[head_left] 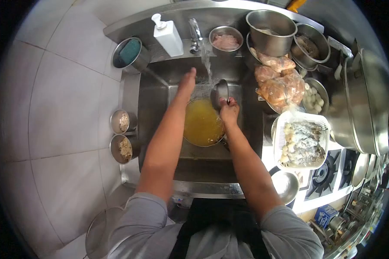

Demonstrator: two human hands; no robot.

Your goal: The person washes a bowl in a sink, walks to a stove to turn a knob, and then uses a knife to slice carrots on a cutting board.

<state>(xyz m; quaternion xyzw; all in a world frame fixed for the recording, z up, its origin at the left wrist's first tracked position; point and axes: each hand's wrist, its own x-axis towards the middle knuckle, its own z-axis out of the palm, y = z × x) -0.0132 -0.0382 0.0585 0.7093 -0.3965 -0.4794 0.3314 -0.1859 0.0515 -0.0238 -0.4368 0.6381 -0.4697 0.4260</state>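
Water runs from the tap (195,32) into the steel sink (160,129). My right hand (230,111) grips a small metal bowl (221,91) by its rim, tilted on its side just right of the stream. Left of the stream, my left hand (188,80) is raised above the sink, seen edge-on; its fingers look stretched out and it holds nothing visible. Below both hands, a round pot of yellow liquid (203,123) sits in the sink, partly covered by my right hand.
A white pump bottle (168,39) and a metal cup with a green sponge (129,52) stand behind the sink. At the right are bagged meat (285,88), a white basket of shrimp (302,142), metal bowls and a stove (324,172). Two small bowls of food (124,148) stand left.
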